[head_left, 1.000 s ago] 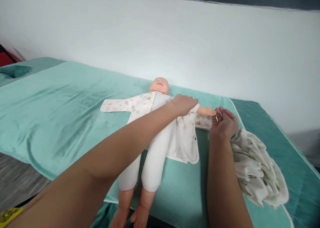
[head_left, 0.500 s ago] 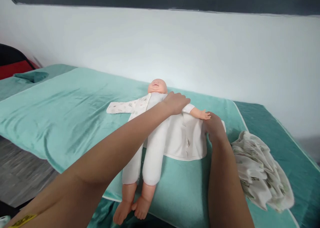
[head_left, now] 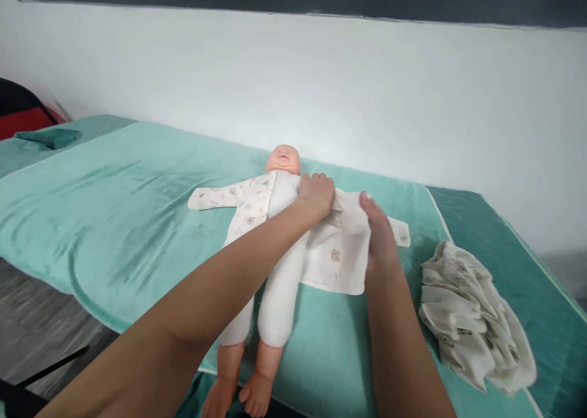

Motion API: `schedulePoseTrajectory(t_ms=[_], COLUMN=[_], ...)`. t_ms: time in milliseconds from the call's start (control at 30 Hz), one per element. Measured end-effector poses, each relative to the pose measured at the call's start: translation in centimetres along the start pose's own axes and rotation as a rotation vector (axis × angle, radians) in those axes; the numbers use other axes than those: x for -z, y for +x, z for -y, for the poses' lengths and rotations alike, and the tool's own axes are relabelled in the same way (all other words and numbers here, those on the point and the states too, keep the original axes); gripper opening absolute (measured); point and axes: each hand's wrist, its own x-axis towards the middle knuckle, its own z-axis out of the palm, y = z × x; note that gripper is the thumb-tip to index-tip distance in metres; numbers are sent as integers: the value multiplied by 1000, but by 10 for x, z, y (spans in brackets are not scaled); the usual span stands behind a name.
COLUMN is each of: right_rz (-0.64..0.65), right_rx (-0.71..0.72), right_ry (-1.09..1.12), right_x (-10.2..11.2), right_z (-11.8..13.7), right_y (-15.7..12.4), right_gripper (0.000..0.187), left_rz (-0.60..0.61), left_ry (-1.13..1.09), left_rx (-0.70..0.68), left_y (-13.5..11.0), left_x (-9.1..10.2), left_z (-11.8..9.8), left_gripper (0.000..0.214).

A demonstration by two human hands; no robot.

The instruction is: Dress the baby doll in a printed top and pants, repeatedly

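A baby doll point(head_left: 283, 311) in a white bodysuit lies on its back, head toward the wall. Its sleeve on my left is inside a white printed baby shirt point(head_left: 250, 213), which lies open beside the body. My left hand point(head_left: 317, 195) is closed at the doll's shoulder on my right; the fingers' undersides are hidden. Between thumb and fingers, my right hand point(head_left: 381, 231) grips the raised front panel of the shirt. That panel covers the doll's arm on this side. The loose shirt sleeve point(head_left: 400, 231) sticks out beyond my right hand.
A crumpled white printed cloth point(head_left: 474, 320) lies to the right. Beneath everything is a green velvety cover point(head_left: 114, 204) on a bed or table, against a white wall point(head_left: 293, 82). A red and black object point(head_left: 25, 115) stands at the far left, and grey floor shows below.
My right hand has moved slightly left and lifted the shirt panel over the doll's arm, which was bare at the hand before. My left hand has shifted slightly toward the doll's chest.
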Motion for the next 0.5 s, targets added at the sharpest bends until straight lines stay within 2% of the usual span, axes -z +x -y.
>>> schedulePoseTrajectory(t_ms=[67,200,267,333,400,500], right_rz=[81,245,330,429,501,532], right_rx=[-36,3,21,29,33,59], right_ry=[-2,-72,-132,-191,-251,-332], right_x=[-17,-34,-35,-36,-37,-42], right_z=[-6,-6,-6,-7,-8,-9], right_y=[-7,-21,-26,-29,-32,-36], right_gripper=[35,46,51,54,54,54], left_rz=[-37,-108,-124,-211,-347,-470], left_ry=[-85,-458,-574,-617,-625,-607], left_rx=[-44,-425,-502,-441,-310,-97], left_y=[-2,-7,-9,-13,-20,-33], left_x=[1,9,15,21,26,28], left_z=[6,32,48,64,79,98], left_gripper=[41,24,11,13,20,20])
